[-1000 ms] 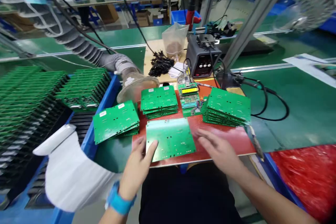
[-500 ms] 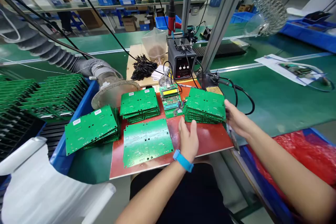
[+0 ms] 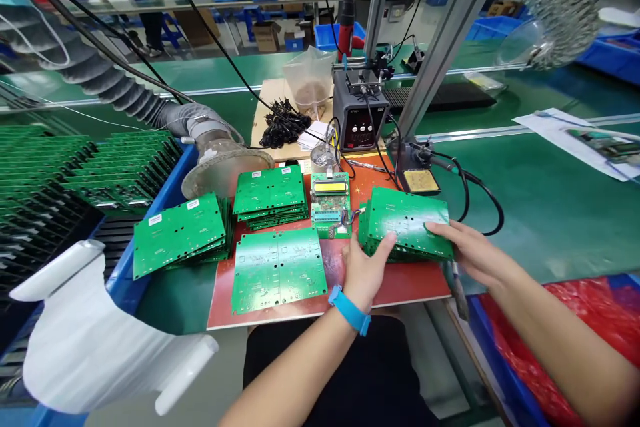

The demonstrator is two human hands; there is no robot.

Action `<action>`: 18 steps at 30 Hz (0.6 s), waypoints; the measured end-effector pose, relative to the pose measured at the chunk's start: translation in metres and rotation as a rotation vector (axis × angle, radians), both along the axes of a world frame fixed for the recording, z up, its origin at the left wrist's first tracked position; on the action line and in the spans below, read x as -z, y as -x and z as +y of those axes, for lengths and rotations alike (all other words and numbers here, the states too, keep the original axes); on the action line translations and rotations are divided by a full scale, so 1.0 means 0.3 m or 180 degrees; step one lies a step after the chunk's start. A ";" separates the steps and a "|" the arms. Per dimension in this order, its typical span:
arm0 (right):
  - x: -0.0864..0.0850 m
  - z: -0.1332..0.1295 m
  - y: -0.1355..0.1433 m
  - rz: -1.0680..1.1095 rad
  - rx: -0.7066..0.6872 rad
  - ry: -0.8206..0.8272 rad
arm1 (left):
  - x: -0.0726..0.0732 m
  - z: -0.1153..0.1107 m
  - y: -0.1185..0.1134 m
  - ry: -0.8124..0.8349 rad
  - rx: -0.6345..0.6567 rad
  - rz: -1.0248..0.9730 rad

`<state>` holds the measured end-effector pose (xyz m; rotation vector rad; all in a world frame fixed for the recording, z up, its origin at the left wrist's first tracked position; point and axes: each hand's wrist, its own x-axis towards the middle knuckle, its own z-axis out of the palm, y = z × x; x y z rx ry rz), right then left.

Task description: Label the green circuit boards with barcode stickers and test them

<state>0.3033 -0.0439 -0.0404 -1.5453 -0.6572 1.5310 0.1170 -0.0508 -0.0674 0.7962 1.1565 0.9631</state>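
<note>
A stack of green circuit boards [image 3: 407, 217] sits at the right of the red mat [image 3: 395, 283], gripped between both hands. My left hand [image 3: 367, 263] has its thumb on the top board's front edge and its fingers at the left side. My right hand [image 3: 470, 247] holds the right side, fingertips on top. A single green board [image 3: 279, 269] lies flat left of my left hand. Behind it stands another stack [image 3: 273, 190], and a tilted stack [image 3: 180, 235] is farther left. Between the stacks lies a small board with a yellow display [image 3: 330, 203].
A fume hose with a wide hood [image 3: 225, 170] hangs at the left, near a blue bin of upright boards [image 3: 120, 167]. A soldering station [image 3: 359, 110], metal post [image 3: 450, 33] and sponge tray [image 3: 421, 181] stand behind. Red plastic [image 3: 575, 327] fills a bin at the right.
Both hands have closed in on the right stack, which now sits slightly nearer with its boards shifted. The camera view has moved a little.
</note>
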 end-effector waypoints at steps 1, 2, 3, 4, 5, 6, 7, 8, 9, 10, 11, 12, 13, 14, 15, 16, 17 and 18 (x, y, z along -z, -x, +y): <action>-0.006 -0.008 -0.004 -0.0004 0.0005 0.0070 | -0.004 -0.010 0.005 0.0060 0.0015 -0.0025; -0.012 -0.014 -0.008 -0.0012 0.0018 0.0152 | -0.009 -0.017 0.010 0.0105 0.0034 -0.0036; -0.020 -0.016 -0.011 -0.0022 0.0044 0.0238 | -0.015 -0.020 0.013 0.0139 0.0059 -0.0051; -0.028 -0.015 -0.013 -0.0028 0.0066 0.0329 | -0.023 -0.021 0.016 0.0167 0.0084 -0.0087; -0.037 -0.011 -0.015 -0.0039 0.0080 0.0414 | -0.032 -0.020 0.017 0.0187 0.0108 -0.0148; -0.045 -0.004 -0.018 -0.0057 0.0079 0.0494 | -0.043 -0.019 0.016 0.0217 0.0138 -0.0240; -0.053 0.003 -0.021 -0.0081 0.0064 0.0569 | -0.053 -0.018 0.015 0.0261 0.0160 -0.0339; -0.060 0.011 -0.025 -0.0105 0.0050 0.0638 | -0.063 -0.019 0.014 0.0319 0.0167 -0.0422; -0.064 0.018 -0.030 -0.0113 0.0031 0.0705 | -0.072 -0.023 0.012 0.0387 0.0160 -0.0473; -0.067 0.022 -0.036 -0.0098 0.0007 0.0762 | -0.079 -0.029 0.013 0.0454 0.0168 -0.0495; -0.066 0.022 -0.042 -0.0056 -0.0030 0.0798 | -0.084 -0.037 0.016 0.0522 0.0213 -0.0500; -0.063 0.018 -0.049 0.0000 -0.0089 0.0819 | -0.087 -0.047 0.021 0.0589 0.0283 -0.0505; -0.057 0.010 -0.056 0.0050 -0.0154 0.0818 | -0.088 -0.058 0.029 0.0653 0.0364 -0.0506; -0.050 -0.003 -0.063 0.0080 -0.0208 0.0804 | -0.086 -0.069 0.039 0.0718 0.0457 -0.0496; -0.041 -0.019 -0.068 0.0080 -0.0237 0.0781 | -0.082 -0.079 0.050 0.0793 0.0542 -0.0473; -0.032 -0.039 -0.072 0.0053 -0.0247 0.0747 | -0.076 -0.089 0.062 0.0879 0.0598 -0.0449; -0.024 -0.061 -0.075 0.0009 -0.0243 0.0713 | -0.070 -0.097 0.073 0.0969 0.0618 -0.0434; -0.016 -0.085 -0.077 -0.0047 -0.0238 0.0678 | -0.065 -0.105 0.081 0.1039 0.0634 -0.0435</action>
